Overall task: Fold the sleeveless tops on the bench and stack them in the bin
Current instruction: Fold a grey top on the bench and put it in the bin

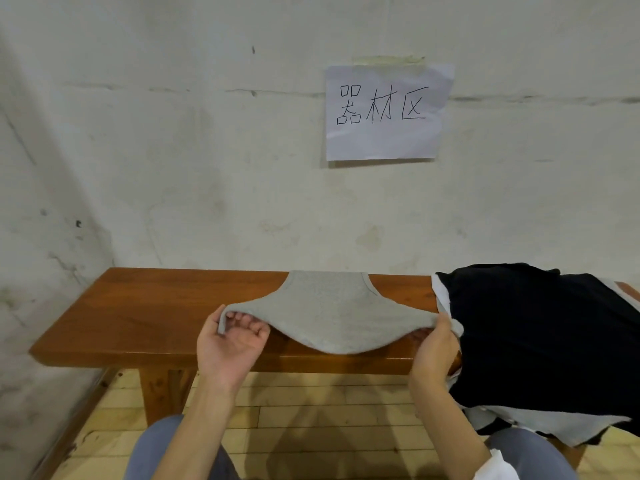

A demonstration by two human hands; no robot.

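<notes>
Wooden bench point(145, 317) runs along the wall, a heap of dark and pale garments point(540, 341) draped over its right end. The grey sleeveless top point(332, 313) lies mid-bench, far edge flat on the wood. To fold it cleanly, both near corners should, I judge, travel level and taut toward that far edge. Its near edge sags between the hands: the left hand point(232, 344) pinches the left corner, fingers curled beneath, and the right hand point(434, 348) pinches the right. No bin shows.
</notes>
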